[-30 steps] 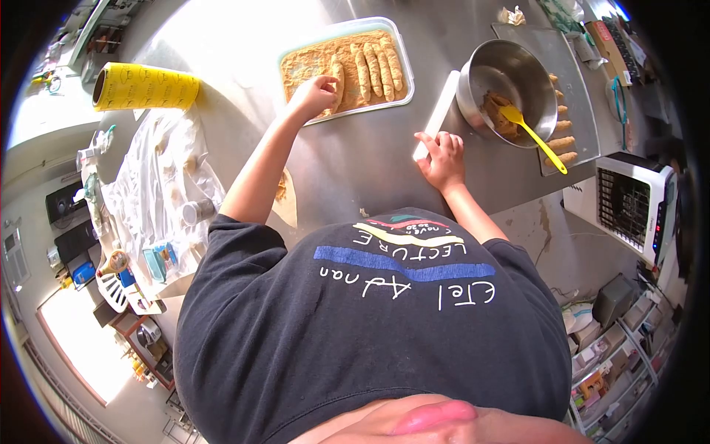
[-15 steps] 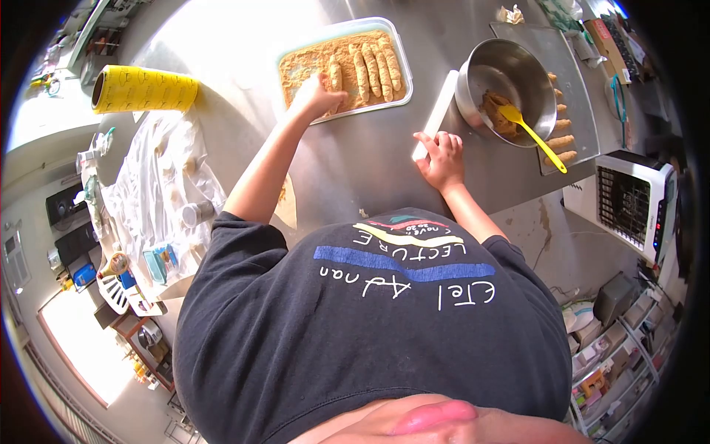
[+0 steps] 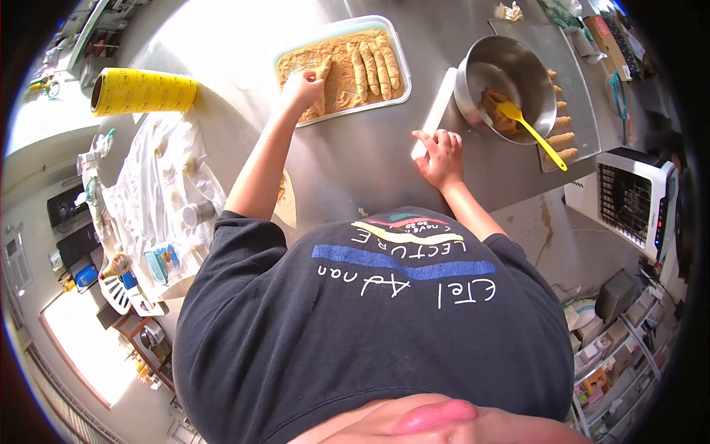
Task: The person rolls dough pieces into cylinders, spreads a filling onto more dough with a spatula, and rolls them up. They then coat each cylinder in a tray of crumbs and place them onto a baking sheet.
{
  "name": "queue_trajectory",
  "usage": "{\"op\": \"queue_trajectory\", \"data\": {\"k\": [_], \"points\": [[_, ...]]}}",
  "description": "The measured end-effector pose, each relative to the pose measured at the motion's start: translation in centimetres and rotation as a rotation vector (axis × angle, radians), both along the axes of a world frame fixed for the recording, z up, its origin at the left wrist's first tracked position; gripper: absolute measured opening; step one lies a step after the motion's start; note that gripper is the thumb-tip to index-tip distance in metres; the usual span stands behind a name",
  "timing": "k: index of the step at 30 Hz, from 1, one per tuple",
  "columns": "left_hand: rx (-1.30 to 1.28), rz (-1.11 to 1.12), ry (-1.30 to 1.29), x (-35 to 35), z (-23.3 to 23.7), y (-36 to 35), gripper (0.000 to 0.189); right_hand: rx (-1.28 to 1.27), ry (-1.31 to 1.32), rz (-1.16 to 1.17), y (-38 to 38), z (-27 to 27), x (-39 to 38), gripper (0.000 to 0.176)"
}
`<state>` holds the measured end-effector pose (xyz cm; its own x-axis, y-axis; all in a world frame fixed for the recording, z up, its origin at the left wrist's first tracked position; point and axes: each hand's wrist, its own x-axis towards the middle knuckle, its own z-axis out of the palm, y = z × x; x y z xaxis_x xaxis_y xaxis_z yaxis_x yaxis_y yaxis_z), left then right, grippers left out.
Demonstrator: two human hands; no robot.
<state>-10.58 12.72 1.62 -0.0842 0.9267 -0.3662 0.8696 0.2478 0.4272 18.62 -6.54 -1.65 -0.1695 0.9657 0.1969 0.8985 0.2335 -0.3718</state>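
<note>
My left hand [image 3: 302,92] is inside a clear plastic tray [image 3: 406,74] spread with brown crumbs. Its fingers are closed around a crumb-coated dough stick [image 3: 324,66], tilted and partly hidden by the hand. Several coated sticks [image 3: 373,68] lie side by side along the tray's right part. My right hand [image 3: 442,157] rests on the metal table with its fingers curled over the near end of a long white bar [image 3: 441,103]. Beside the bar stands a steel bowl [image 3: 510,63] holding some brown dough [image 3: 494,111] and a yellow spatula [image 3: 534,135].
A sheet with several shaped sticks [image 3: 562,139] lies right of the bowl, partly behind it. A yellow film roll [image 3: 144,92] and clear plastic sheeting [image 3: 159,163] are on the left. A white air cooler [image 3: 629,194] stands beyond the table's right edge.
My left hand has shifted slightly left, and the dough stick at it has moved left and tilted. My right hand stays on the white bar.
</note>
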Motion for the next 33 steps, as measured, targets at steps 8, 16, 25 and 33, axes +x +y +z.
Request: {"op": "queue_trajectory", "data": {"k": [8,16,25,33], "points": [[0.118,-0.044,-0.252,2.3,1.3,-0.6,0.039,-0.006,0.002,-0.003,0.0,0.1,0.0,0.043],[0.168,-0.032,-0.348,4.1,-0.5,-1.0,0.038,-0.005,0.007,-0.002,0.0,0.3,0.0,0.043],[0.264,-0.170,-0.030,4.5,0.1,-2.1,0.064,0.006,-0.004,-0.002,0.0,0.1,0.0,0.043],[0.365,-0.178,-0.083,0.1,-0.7,-1.3,0.037,-0.004,0.001,-0.001,0.0,0.1,0.0,0.043]]}}
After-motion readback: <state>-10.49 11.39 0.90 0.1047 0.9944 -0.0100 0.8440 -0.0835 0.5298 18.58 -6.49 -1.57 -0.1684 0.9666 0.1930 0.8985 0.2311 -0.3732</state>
